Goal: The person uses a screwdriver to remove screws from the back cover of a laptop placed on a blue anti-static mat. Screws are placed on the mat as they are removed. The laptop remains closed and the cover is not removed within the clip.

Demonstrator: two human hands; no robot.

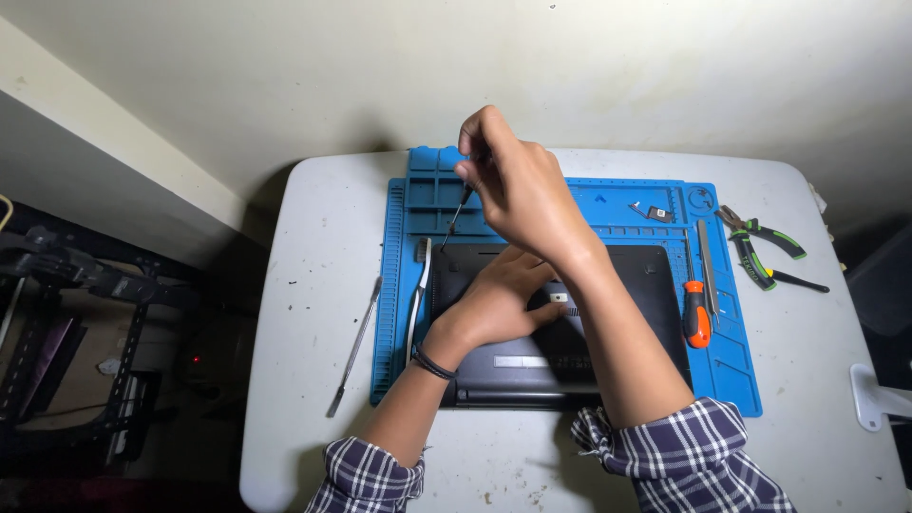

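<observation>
Black laptop (608, 313) lies on a blue mat (731, 370) — left hand (499, 304) pressed flat on it, right hand (518, 185) pinching a small screwdriver (459, 209) at its far-left corner.

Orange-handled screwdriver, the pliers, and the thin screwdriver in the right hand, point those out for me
Orange-handled screwdriver (696, 318), head view, on its orange grip.
Pliers (760, 249), head view, on the green and black handles.
Thin screwdriver (458, 211), head view, on the dark shaft below the right hand (518, 185).
</observation>
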